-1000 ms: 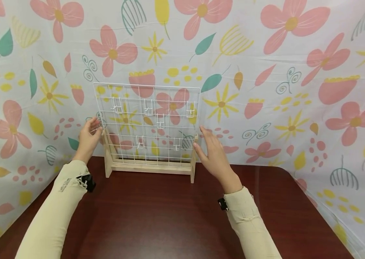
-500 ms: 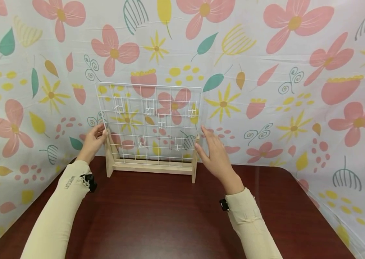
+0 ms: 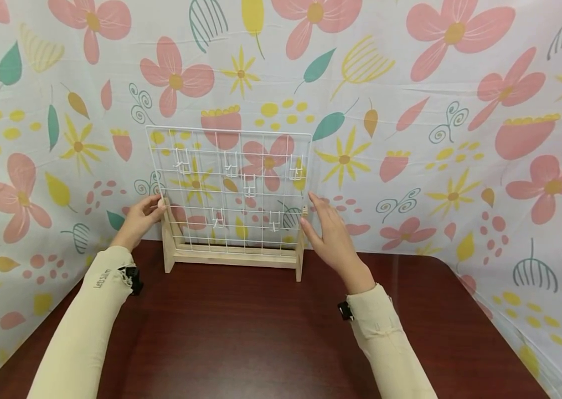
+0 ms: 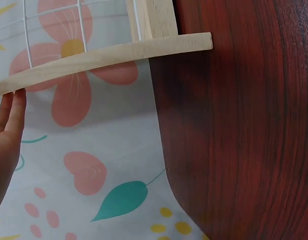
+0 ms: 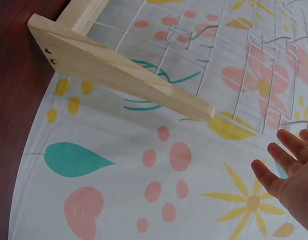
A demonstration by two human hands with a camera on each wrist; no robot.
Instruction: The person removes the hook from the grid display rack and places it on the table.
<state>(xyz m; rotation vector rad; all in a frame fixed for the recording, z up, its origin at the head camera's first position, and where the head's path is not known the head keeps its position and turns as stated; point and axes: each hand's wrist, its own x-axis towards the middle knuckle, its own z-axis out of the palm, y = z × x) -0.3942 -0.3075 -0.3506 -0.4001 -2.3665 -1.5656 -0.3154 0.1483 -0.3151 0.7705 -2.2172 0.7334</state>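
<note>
A white wire grid panel [image 3: 228, 131] stands upright in a pale wooden stand [image 3: 235, 259] on the table, in the head view. Several small white wire hooks [image 3: 249, 192] hang on the grid. My left hand [image 3: 137, 223] is at the top of the stand's left side piece. In the left wrist view its fingertips [image 4: 19, 95] touch the outer face of that wood; the thumb is out of sight there. Beside the right side piece, my right hand [image 3: 333, 238] is raised with fingers extended. The right wrist view shows its fingers [image 5: 266, 175] apart from the wood.
The dark red-brown table [image 3: 241, 332] extends in front of the stand and to its right. A white cloth [image 3: 385, 122] with flowers and leaves hangs behind the table and along both sides. Each sleeve bears a small black device [image 3: 345, 311] near the wrist.
Over the last second my left hand has moved right and slightly down, onto the stand's left side piece. My right hand stays nearly in place. The grid and hooks keep their arrangement.
</note>
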